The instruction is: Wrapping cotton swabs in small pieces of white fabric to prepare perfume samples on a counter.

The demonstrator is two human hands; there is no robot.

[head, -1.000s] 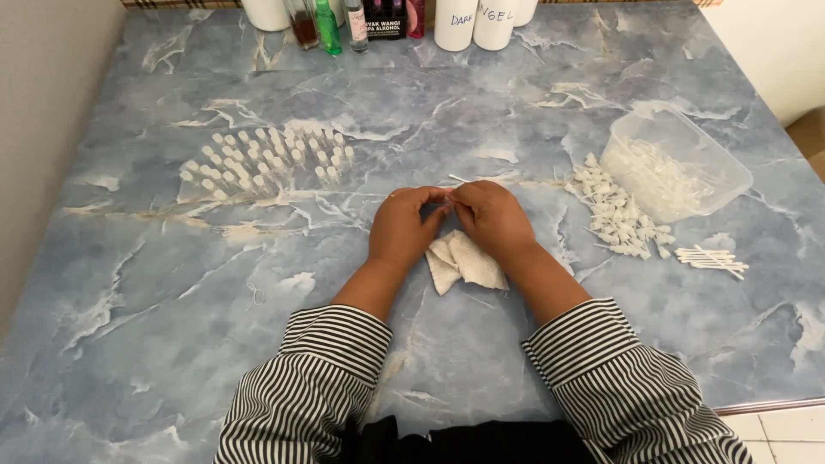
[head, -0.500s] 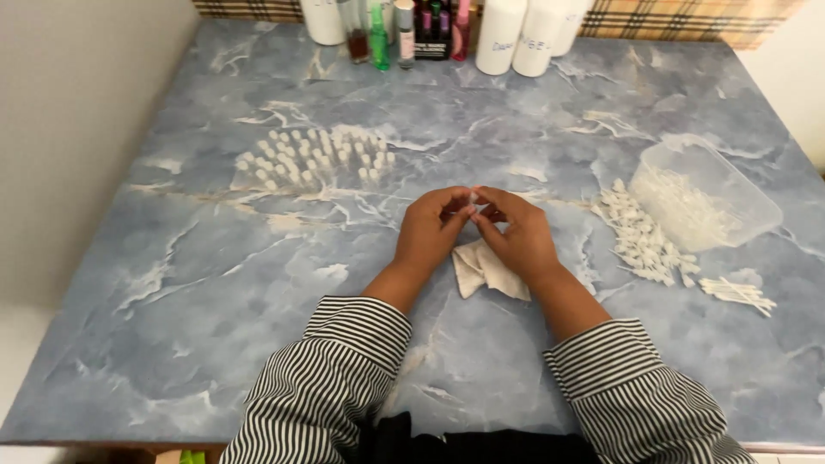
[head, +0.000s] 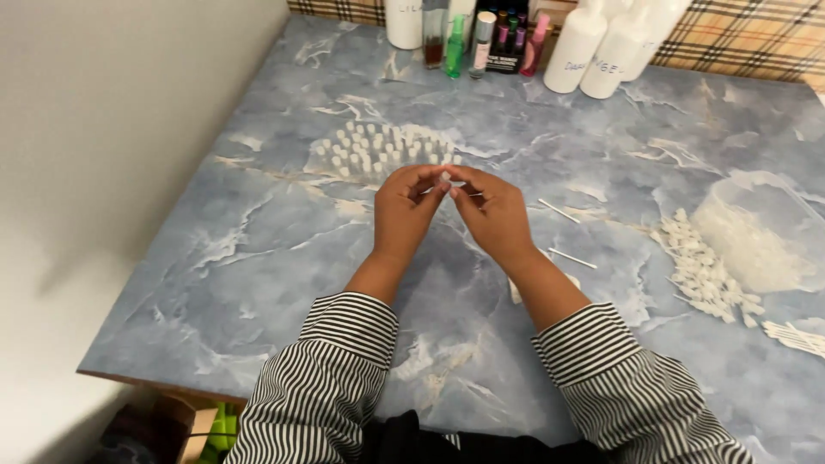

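My left hand (head: 404,210) and my right hand (head: 496,216) meet fingertip to fingertip above the blue marbled table (head: 258,258). Together they pinch a small white piece (head: 445,178), which the fingers mostly hide. Just beyond the hands, a cluster of small white pieces (head: 382,148) stands upright in rows on the table. A folded white tissue (head: 516,290) lies partly under my right forearm. Both arms wear black and white striped sleeves.
Two thin white sticks (head: 559,210) (head: 571,258) lie right of my hands. Further right are a pile of small white pieces (head: 705,273), a clear plastic tub (head: 760,230) and a bundle of sticks (head: 795,337). Bottles (head: 593,43) line the back edge. A wall runs along the left.
My hands have lifted off the tissue and moved away from me toward the upright cluster. The view has shifted left, and two loose sticks now show beside my right hand.
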